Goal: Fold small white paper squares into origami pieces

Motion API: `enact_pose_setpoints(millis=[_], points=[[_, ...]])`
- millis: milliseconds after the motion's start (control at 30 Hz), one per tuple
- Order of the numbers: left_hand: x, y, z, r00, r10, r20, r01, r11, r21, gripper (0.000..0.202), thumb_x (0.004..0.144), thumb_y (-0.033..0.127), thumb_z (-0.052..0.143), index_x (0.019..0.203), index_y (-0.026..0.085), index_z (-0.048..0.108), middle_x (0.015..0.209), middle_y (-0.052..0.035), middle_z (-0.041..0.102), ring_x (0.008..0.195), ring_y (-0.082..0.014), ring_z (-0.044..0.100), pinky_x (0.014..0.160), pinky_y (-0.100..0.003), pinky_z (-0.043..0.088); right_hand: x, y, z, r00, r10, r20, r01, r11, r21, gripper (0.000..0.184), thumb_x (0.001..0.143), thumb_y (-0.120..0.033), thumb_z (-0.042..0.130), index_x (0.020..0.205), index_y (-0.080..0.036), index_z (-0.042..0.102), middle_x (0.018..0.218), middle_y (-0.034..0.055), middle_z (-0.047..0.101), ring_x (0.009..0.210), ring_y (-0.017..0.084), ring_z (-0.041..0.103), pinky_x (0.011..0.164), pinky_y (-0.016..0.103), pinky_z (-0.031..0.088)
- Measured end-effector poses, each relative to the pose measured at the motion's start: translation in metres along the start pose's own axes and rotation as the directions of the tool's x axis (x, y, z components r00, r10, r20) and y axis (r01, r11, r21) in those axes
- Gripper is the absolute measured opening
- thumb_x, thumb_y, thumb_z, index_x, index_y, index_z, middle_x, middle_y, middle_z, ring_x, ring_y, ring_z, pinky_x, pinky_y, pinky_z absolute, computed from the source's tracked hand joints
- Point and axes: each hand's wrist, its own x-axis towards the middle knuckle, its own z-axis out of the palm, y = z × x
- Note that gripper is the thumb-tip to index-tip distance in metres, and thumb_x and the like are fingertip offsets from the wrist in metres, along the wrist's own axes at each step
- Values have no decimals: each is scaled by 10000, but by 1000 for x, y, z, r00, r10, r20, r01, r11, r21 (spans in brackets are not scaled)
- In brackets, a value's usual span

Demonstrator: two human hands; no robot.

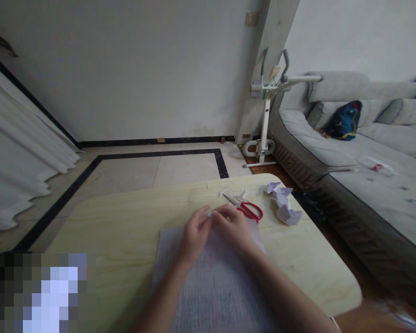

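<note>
My left hand [196, 230] and my right hand [233, 225] meet over the far end of a sheet of paper [211, 286] with handwriting on it. Between their closed fingertips shows a small white piece of paper [211, 213], mostly hidden by the fingers. Scissors [250, 211] with red handles lie just beyond my right hand, blades pointing away to the left. Thin white paper scraps [241, 194] are scattered around the blades. Several crumpled or folded paper pieces [288, 214] sit farther right on the table.
The pale wooden table [114, 231] has rounded corners. Beyond its right edge stands a grey sofa [315, 143] with a dark blue bag [346, 121] on it. White exercise equipment [265, 120] stands by the wall. A white curtain [17, 152] hangs at left. The lower left corner is pixelated.
</note>
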Motion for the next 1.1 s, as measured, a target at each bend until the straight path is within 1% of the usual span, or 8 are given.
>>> enact_pose_setpoints(millis=[200,300,467,600,667,833,967,1100], points=[[0,0,1,1000,6,-28,-7,1000,-19,397,829,372,615,1151,140,609,995,-109,727,921,-228,681,812,-309,525,0,1,1,991,123,45,-130,970,205,105,781,-270,649,746,-171,654,676,12,647,631,154,606,592,256,474],[1,3,0,997,-24,-67,16,993,-119,347,820,394,611,1052,143,675,1025,-103,717,983,-234,653,857,-311,502,2,1,-2,992,104,68,-119,956,268,126,793,-302,649,746,-184,645,680,7,631,639,155,594,608,267,476],[2,11,0,985,-165,56,173,891,-419,328,763,406,665,914,121,719,946,-107,720,884,-228,661,767,-309,517,6,-1,-8,991,-84,107,64,981,183,145,806,-318,652,728,-195,666,798,31,639,799,180,595,754,305,473],[4,12,-1,980,-195,27,180,831,-526,318,718,309,724,990,146,698,995,-90,706,846,-180,655,751,-284,508,6,0,-9,998,-19,65,10,990,140,174,815,-333,627,920,-211,692,952,52,681,913,203,618,812,328,479],[5,11,-2,980,-191,-54,145,874,-463,317,708,290,731,990,148,696,973,-76,707,819,-165,654,752,-275,504,5,2,-8,999,25,35,-29,991,127,219,807,-342,626,978,-215,681,986,50,691,936,204,627,827,332,481],[7,8,-3,985,-75,-158,47,983,-175,196,708,264,715,849,130,684,842,-59,712,804,-177,661,759,-271,505,3,3,-3,996,50,75,-51,999,19,171,788,-353,656,807,-183,674,765,30,682,719,174,631,668,282,487],[5,8,-3,992,11,-125,-14,1000,-21,170,740,263,684,860,143,670,839,-55,715,807,-185,671,761,-283,522,3,0,-3,998,0,68,4,999,-52,186,811,-342,639,734,-173,647,701,28,650,673,163,594,617,261,453],[3,7,-4,996,63,-57,-62,998,23,197,791,284,637,926,146,672,916,-72,720,871,-197,672,797,-291,522,2,-3,-5,995,-30,91,33,999,-32,211,834,-355,614,733,-170,621,679,13,612,650,147,561,592,245,431]])
